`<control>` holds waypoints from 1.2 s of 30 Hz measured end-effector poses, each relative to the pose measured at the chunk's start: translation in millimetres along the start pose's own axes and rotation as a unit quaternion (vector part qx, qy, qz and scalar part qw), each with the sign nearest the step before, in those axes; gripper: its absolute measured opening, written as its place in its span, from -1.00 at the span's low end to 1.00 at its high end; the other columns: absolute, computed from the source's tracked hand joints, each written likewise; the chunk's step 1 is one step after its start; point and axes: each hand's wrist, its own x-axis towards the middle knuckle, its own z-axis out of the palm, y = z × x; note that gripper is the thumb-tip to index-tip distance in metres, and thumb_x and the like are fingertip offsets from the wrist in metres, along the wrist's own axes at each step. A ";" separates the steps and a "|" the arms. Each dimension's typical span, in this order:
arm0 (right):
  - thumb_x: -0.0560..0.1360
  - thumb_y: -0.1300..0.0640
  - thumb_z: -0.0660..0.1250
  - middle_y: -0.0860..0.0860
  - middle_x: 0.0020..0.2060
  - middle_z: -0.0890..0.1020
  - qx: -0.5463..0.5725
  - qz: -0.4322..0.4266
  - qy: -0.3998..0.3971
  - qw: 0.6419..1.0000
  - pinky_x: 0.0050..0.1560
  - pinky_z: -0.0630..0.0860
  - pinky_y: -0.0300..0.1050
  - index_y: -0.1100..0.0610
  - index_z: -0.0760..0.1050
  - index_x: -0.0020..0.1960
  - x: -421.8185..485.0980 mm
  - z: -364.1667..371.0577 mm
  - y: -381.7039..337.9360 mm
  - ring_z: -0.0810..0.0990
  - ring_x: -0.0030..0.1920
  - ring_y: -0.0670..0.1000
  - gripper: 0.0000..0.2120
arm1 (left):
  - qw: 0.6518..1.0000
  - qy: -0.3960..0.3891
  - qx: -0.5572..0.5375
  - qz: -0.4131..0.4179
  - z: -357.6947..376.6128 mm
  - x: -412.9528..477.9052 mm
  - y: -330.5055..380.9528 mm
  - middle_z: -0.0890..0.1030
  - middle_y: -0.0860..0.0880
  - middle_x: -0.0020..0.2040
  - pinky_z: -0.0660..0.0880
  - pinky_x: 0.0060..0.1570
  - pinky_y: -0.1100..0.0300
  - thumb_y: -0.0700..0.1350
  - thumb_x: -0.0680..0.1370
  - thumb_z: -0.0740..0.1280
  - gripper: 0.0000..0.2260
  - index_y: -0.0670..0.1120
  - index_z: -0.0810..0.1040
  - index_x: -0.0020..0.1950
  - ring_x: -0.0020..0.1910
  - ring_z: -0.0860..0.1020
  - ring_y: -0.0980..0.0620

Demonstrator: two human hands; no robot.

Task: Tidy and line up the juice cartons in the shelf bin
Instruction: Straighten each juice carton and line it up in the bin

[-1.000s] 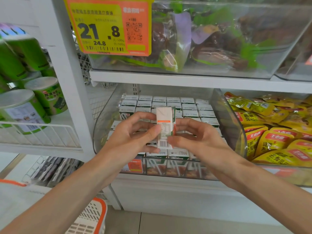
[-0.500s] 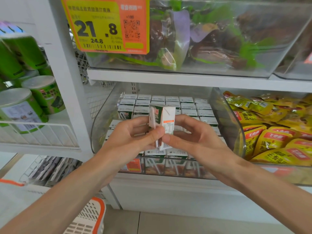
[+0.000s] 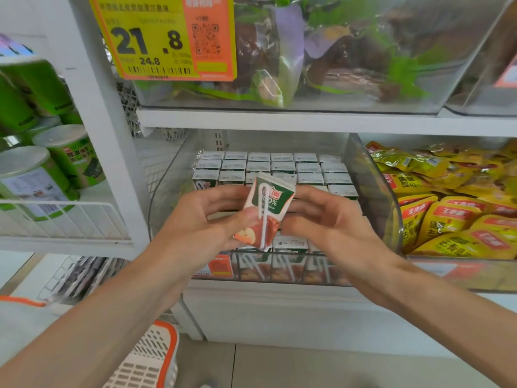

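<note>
A small green-and-white juice carton [image 3: 265, 211] with an apple picture and a straw on its front hangs tilted above the clear shelf bin [image 3: 375, 191]. My left hand [image 3: 207, 222] pinches its lower left side between thumb and fingers. My right hand [image 3: 324, 219] is at the carton's right edge with fingers loosely curled; whether they touch it is hidden. In the bin, several rows of cartons [image 3: 282, 166] stand upright at the back, and a front row [image 3: 288, 256] shows through the bin's front wall.
Yellow snack pouches [image 3: 453, 208] fill the bin to the right. Green cans [image 3: 56, 163] sit on a wire shelf at left. A price tag [image 3: 165, 37] hangs from the upper bin. An orange-rimmed basket [image 3: 151, 357] stands on the floor below.
The carton has been turned in my hands from its barcode side to its front face with the straw, and now leans to the right. My right hand has loosened and shifted to the carton's right edge.
</note>
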 end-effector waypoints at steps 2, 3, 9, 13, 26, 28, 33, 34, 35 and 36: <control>0.55 0.34 0.48 -0.02 0.10 0.77 -0.006 -0.006 -0.011 1.000 0.20 0.61 -0.28 0.10 0.66 0.27 -1.7 -0.5 -0.3 0.74 0.14 -0.07 -0.66 | 1.000 0.009 -0.009 -0.012 2.8 -2.7 0.8 0.75 0.20 0.03 0.67 -0.15 0.29 -0.15 0.54 0.52 -0.77 0.17 0.69 0.08 -0.01 0.75 0.14; 0.54 0.29 0.50 -0.05 0.12 0.76 -0.010 -0.011 -0.019 1.000 0.21 0.60 -0.28 0.08 0.67 0.27 -2.6 -1.8 0.0 0.73 0.15 -0.08 -0.68 | 1.000 0.010 -0.009 -0.017 3.2 -3.4 1.5 0.75 0.18 0.04 0.67 -0.14 0.27 -0.17 0.55 0.52 -0.75 0.17 0.69 0.10 0.00 0.75 0.12; 0.49 0.34 0.54 -0.04 0.15 0.76 -0.069 -0.114 -0.008 0.991 0.19 0.65 -0.17 0.11 0.64 0.33 -5.9 -11.1 1.6 0.73 0.19 -0.04 -0.57 | 0.992 -0.017 0.110 0.063 6.1 -3.9 5.6 0.69 0.31 0.13 0.56 0.06 0.47 -0.21 0.51 0.55 -0.67 0.15 0.61 0.14 0.13 0.64 0.37; 0.47 0.34 0.57 -0.03 0.16 0.74 -0.164 -0.191 0.021 0.967 0.22 0.66 -0.03 0.12 0.66 0.31 -4.1 -20.7 3.1 0.70 0.23 0.03 -0.57 | 0.968 -0.013 0.210 0.139 8.7 5.7 0.5 0.67 0.33 0.13 0.46 0.21 0.50 -0.19 0.43 0.61 -0.63 0.10 0.57 0.12 0.19 0.57 0.43; 0.45 0.39 0.58 0.01 0.17 0.68 -0.259 -0.270 0.026 0.927 0.15 0.68 0.01 0.16 0.68 0.24 2.5 -24.5 14.9 0.66 0.25 0.06 -0.60 | 0.951 0.017 0.232 0.204 7.5 15.0 -12.7 0.69 0.29 0.11 0.47 0.14 0.51 -0.28 0.42 0.61 -0.66 -0.01 0.61 0.09 0.17 0.61 0.38; 0.46 0.39 0.58 -0.01 0.17 0.69 -0.260 -0.269 0.024 0.927 0.16 0.67 0.01 0.15 0.67 0.26 3.2 -24.4 15.5 0.66 0.25 0.05 -0.60 | 0.950 0.019 0.234 0.207 6.2 14.9 -13.3 0.70 0.27 0.11 0.48 0.17 0.48 -0.28 0.43 0.61 -0.66 -0.02 0.61 0.10 0.18 0.62 0.35; 0.52 0.26 0.56 -0.05 0.14 0.75 -0.172 -0.183 0.028 0.967 0.20 0.67 -0.02 0.07 0.58 0.41 5.3 -24.4 8.7 0.74 0.16 0.00 -0.51 | 0.949 0.016 0.233 0.210 6.0 12.5 -10.7 0.67 0.36 0.15 0.48 0.21 0.45 -0.05 0.47 0.57 -0.59 0.12 0.58 0.29 0.17 0.61 0.37; 0.53 0.23 0.55 -0.03 0.11 0.76 -0.141 -0.157 0.034 0.977 0.19 0.68 -0.05 0.02 0.55 0.43 5.7 -24.4 6.3 0.75 0.13 0.01 -0.50 | 0.953 0.012 0.225 0.204 6.7 11.8 -10.2 0.68 0.34 0.15 0.50 0.22 0.42 -0.01 0.48 0.54 -0.54 0.14 0.54 0.37 0.17 0.62 0.36; 0.55 0.19 0.53 -0.01 0.08 0.77 -0.109 -0.126 0.037 0.985 0.18 0.67 -0.10 -0.05 0.53 0.45 5.9 -24.1 4.1 0.76 0.10 0.01 -0.49 | 0.958 0.006 0.208 0.198 7.6 10.8 -10.2 0.70 0.30 0.13 0.53 0.21 0.39 0.02 0.50 0.51 -0.50 0.15 0.49 0.43 0.14 0.65 0.32; 0.57 0.16 0.51 0.01 0.05 0.78 -0.072 -0.090 0.036 0.993 0.17 0.66 -0.15 -0.10 0.52 0.45 6.2 -23.6 2.0 0.77 0.09 0.02 -0.51 | 0.963 -0.001 0.190 0.193 7.7 10.2 -10.4 0.73 0.25 0.10 0.54 0.16 0.40 0.03 0.54 0.47 -0.49 0.15 0.46 0.47 0.10 0.68 0.28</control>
